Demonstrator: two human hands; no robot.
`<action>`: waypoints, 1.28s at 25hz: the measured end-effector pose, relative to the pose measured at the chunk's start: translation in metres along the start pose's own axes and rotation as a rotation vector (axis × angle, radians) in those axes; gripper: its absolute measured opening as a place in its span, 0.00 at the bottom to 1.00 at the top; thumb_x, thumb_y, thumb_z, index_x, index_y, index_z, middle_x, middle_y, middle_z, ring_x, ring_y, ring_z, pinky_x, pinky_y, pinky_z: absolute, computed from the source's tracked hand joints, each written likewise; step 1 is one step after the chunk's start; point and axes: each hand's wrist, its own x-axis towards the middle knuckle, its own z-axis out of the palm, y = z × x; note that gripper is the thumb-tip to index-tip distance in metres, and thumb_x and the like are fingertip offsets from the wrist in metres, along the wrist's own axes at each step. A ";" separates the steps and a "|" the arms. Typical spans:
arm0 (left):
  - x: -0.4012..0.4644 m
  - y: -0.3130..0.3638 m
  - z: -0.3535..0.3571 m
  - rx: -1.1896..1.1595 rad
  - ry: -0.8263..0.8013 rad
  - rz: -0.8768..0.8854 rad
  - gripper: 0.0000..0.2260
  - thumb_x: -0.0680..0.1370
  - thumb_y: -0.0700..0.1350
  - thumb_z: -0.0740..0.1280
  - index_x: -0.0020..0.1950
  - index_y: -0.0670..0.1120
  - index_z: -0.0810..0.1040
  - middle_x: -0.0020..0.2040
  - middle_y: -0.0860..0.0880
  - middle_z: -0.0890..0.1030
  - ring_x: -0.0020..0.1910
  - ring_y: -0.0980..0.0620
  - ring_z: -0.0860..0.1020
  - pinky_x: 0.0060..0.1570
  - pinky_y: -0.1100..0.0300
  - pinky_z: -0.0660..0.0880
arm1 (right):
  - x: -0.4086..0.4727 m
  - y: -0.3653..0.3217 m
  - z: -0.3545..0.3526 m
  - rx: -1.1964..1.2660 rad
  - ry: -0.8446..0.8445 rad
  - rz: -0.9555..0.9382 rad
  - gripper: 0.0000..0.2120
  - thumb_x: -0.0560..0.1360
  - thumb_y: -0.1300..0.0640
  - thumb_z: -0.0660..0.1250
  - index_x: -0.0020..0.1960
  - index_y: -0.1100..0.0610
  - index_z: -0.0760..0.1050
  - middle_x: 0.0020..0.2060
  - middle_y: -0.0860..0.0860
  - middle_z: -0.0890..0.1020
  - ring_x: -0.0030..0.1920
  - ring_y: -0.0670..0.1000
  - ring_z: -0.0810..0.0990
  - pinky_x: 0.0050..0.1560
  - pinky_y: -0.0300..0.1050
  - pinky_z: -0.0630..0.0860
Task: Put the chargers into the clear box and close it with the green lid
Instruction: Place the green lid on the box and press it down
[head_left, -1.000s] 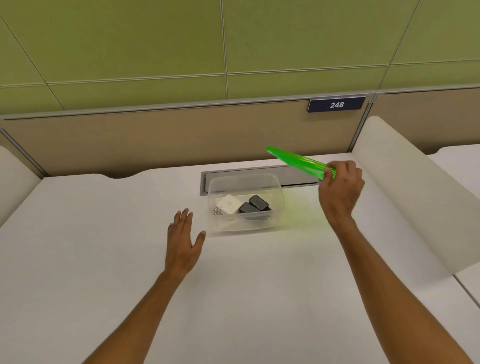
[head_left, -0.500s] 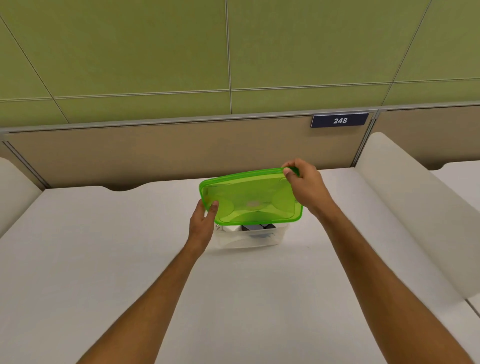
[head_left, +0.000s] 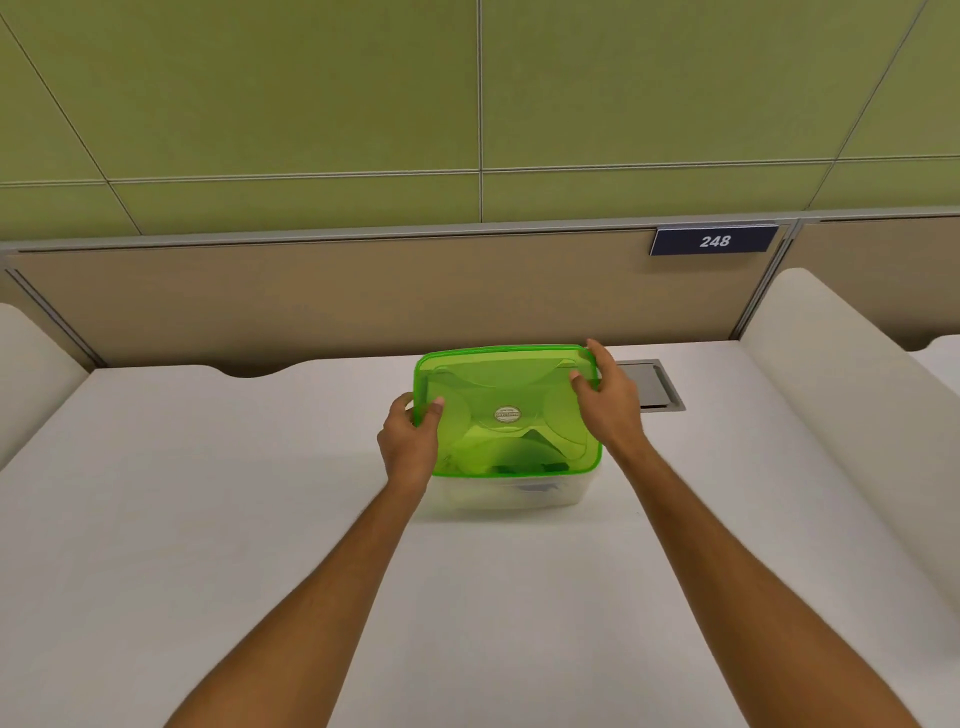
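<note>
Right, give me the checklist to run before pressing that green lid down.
1. Green lid over the clear box: ok.
2. Left hand holds the lid's left edge: ok.
3. Right hand holds its far right corner: ok.
4. Chargers inside, dark shapes seen through the lid: ok.
5. Lid level with the rim all round: cannot tell.
6. Box flat on the white desk: ok.
</note>
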 end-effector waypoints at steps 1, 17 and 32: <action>0.004 0.000 0.003 0.031 -0.013 0.011 0.22 0.74 0.54 0.70 0.64 0.46 0.74 0.54 0.44 0.83 0.53 0.45 0.78 0.52 0.56 0.73 | 0.004 0.006 0.006 -0.067 0.010 0.015 0.24 0.78 0.54 0.63 0.73 0.53 0.65 0.52 0.60 0.82 0.51 0.61 0.79 0.54 0.53 0.74; 0.017 -0.030 0.026 0.546 -0.116 0.097 0.20 0.77 0.55 0.63 0.66 0.46 0.73 0.51 0.37 0.82 0.52 0.36 0.78 0.48 0.48 0.76 | 0.033 0.055 0.058 -0.450 -0.129 0.092 0.16 0.81 0.54 0.56 0.64 0.62 0.69 0.56 0.62 0.80 0.56 0.64 0.78 0.49 0.53 0.74; -0.007 -0.034 0.020 0.523 -0.185 -0.105 0.21 0.80 0.59 0.52 0.63 0.47 0.72 0.54 0.39 0.76 0.46 0.35 0.79 0.42 0.47 0.80 | 0.023 0.059 0.043 -0.457 -0.337 0.441 0.37 0.75 0.33 0.51 0.75 0.56 0.56 0.68 0.62 0.71 0.67 0.64 0.70 0.63 0.58 0.68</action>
